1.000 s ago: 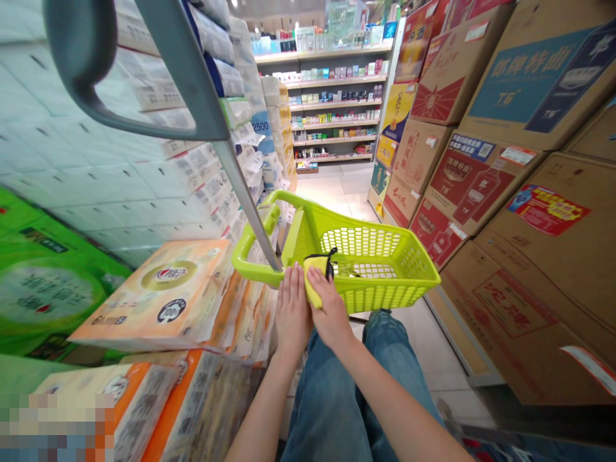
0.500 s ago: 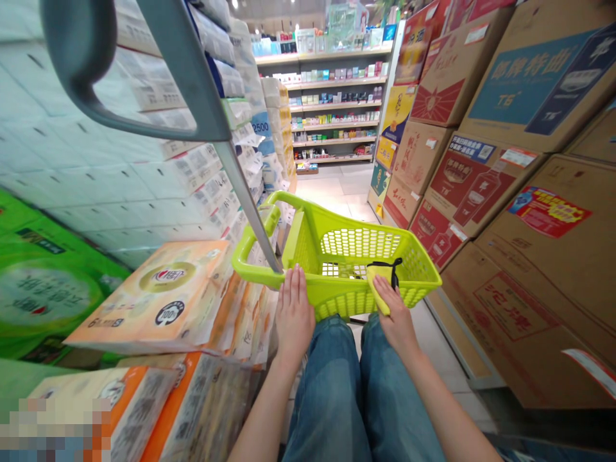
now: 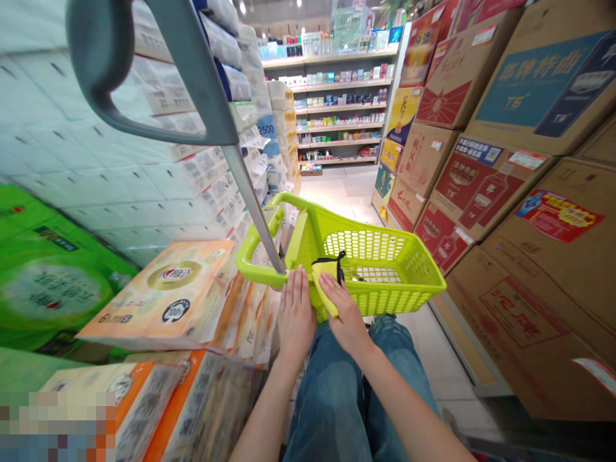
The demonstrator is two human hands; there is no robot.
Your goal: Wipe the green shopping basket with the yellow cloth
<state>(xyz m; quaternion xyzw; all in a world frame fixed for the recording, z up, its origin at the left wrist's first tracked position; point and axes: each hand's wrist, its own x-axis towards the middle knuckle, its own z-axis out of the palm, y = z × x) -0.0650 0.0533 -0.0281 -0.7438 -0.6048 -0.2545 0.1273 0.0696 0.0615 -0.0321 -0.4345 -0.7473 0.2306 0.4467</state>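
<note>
- Cardboard cartons [image 3: 524, 192], printed in red and blue, are stacked in a high wall well to the right of both grips. The wall runs along the aisle towards distant shelves [image 3: 337, 109].
- Wrapped white tissue packs [image 3: 120, 179] are stacked to the left of the grips, with green packs [image 3: 48, 282] lower down on the same side.
- An orange tissue pack [image 3: 168, 295] lies flat on further orange packs just to the left of the left grip. It is near the hand, but contact cannot be confirmed.
- A lime-green basket [image 3: 404, 296] with perforated walls stands directly ahead of both grips, above the tiled floor [image 3: 346, 192]. Its looped green handle is on the side away from the grips.
- A grey pull handle [image 3: 212, 102] rises steeply up and to the left from the basket's near rim, starting just beyond the left fingertips.
- Blue jeans [image 3: 337, 398] are seen below and behind the grips.
- The left hand [image 3: 296, 317] is laid flat on the near rim. Its grip is slack, with the fingers straight and together, and nothing is held.
- The right hand [image 3: 347, 317] is set just beside the left, with its fingers spread over a yellow cloth [image 3: 321, 285]. The cloth is pressed by this grip against the near rim. The thumb is hidden.
- The yellow cloth is folded over the rim between the two hands, partly under the right fingers.
- A black strap [image 3: 339, 264] is attached at the cloth's far edge, just ahead of the right fingertips, inside the basket.
</note>
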